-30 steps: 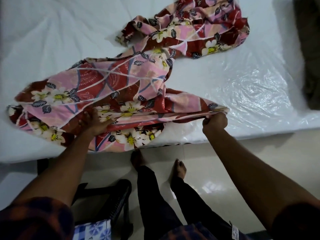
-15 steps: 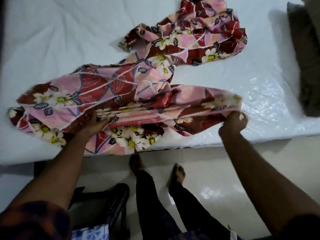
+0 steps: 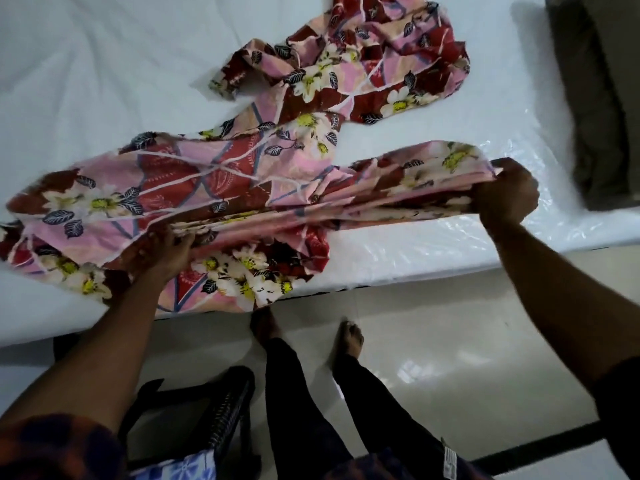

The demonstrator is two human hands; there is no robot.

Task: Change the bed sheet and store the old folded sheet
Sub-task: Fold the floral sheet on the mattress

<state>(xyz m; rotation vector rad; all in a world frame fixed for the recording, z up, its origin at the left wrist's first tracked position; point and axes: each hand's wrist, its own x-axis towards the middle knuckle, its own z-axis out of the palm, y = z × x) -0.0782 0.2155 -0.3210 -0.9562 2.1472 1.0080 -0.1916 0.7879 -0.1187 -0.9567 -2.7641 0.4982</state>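
1. Two bare feet point(image 3: 349, 336) stand on the pale tiled floor point(image 3: 450, 358) close to the bed's edge, with a dark chair point(image 3: 221, 410) just to their left.
2. Left hand point(image 3: 169, 252) is at the near edge of the bed, its fingers curled into the gathered folds of the floral sheet point(image 3: 221, 174) and gripping them.
3. Right hand point(image 3: 505, 195) is a closed fist around the other end of the same gathered edge, raised slightly above the bed point(image 3: 86, 64).
4. Since half a second ago the right hand has travelled further right, so the fold between the hands is drawn longer and straighter; the left hand has kept its place.
5. Beyond the hands the rest of the sheet trails in a crumpled heap across the white mattress, whose right part shows shiny plastic wrap point(image 3: 433, 237).
6. Farthest right lies a dark folded cloth point(image 3: 595, 98).
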